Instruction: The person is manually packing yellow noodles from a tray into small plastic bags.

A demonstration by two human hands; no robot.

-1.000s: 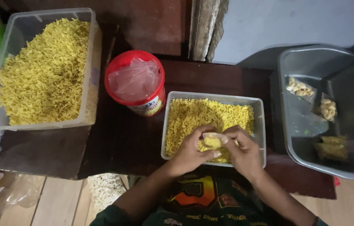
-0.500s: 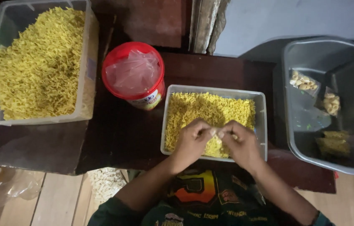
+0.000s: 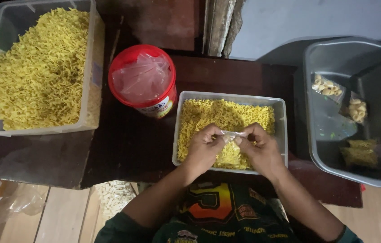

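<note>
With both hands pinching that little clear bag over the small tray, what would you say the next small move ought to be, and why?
Probably pull the mouth of the small clear bag open. The left hand and right hand pinch its top edge from either side, it looks flat and empty, and it hangs right over the small tray of yellow snack sticks, so opening comes before any filling.

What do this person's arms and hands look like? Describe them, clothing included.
Both arms are bare from wrist to past the elbow, with dark green sleeves showing only near the bottom edge. The left hand and right hand wear no gloves; no rings or watch show. The dark top carries an orange and yellow printed graphic.
</note>
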